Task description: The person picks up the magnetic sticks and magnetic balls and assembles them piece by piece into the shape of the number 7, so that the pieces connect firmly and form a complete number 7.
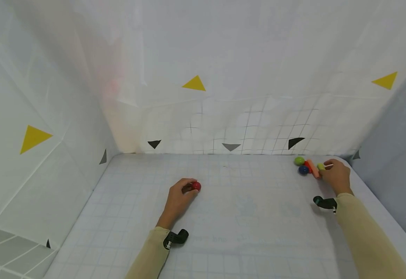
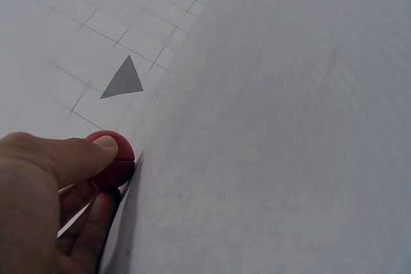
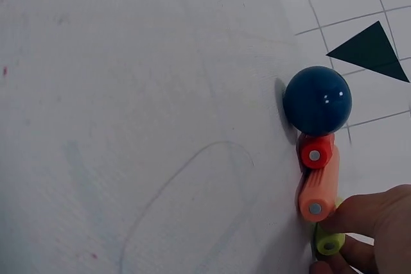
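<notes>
While the left hand [image 1: 178, 199] pinches a small red ball [image 1: 196, 186] on the gridded white tabletop [image 1: 244, 217], well left of the blue ball [image 3: 317, 101], the right hand [image 1: 335, 176] grips a yellow-green peg [image 3: 329, 243] (beside an orange cylinder [image 3: 318, 184]); lifting likely comes next.

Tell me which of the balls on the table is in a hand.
The red ball, pinched by the left hand; the green ball and blue ball lie untouched.
</notes>
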`<state>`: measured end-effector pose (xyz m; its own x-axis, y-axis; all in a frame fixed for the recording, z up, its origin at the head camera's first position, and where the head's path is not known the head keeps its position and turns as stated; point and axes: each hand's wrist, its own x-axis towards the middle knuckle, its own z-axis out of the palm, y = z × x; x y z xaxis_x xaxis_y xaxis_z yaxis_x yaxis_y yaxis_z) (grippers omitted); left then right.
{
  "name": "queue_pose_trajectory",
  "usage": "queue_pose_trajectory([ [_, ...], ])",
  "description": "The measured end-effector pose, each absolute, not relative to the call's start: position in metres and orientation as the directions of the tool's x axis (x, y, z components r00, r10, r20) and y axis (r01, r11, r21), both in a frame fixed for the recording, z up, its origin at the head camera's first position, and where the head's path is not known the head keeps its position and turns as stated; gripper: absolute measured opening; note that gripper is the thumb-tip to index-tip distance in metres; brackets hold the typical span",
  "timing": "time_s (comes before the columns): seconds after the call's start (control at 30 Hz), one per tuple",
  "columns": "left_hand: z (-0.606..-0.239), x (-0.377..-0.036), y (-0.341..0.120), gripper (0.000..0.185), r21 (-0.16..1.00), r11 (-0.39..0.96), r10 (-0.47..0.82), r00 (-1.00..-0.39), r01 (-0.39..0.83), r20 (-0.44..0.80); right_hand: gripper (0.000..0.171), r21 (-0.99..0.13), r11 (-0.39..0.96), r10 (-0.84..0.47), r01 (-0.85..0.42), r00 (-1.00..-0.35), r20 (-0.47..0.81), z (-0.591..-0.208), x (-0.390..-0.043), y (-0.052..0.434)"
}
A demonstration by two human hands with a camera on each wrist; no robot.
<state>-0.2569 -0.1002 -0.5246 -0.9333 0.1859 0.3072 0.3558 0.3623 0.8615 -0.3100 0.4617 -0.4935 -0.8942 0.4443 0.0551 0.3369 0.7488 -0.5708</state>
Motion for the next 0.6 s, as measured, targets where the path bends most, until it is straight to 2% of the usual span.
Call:
queue_pose_trajectory([
  [0.17,-0.5245,-0.2571,-0.1006,0.037,0.857,0.359,0.191,-0.928,0.369,0.319,0.039,-0.604,0.712,0.478,0.358,-0.877,0.042,-0.4938,-0.3076,0.4618],
  [0.4,-0.5248,-0.2572,-0.1013,0.037,0.855,0.359,0.196,-0.926,0.373,0.322,0.039,-0.635,0.716,0.45,0.291,-0.887,0.101,-0.4917,-0.3065,0.4621],
  [0.6,-0.5245,-0.2558,-0.1003,0.037,0.859,0.35,0.198,-0.926,0.374,0.322,0.038,-0.65,0.705,0.472,0.283,-0.872,0.133,-0.4894,-0.308,0.457],
])
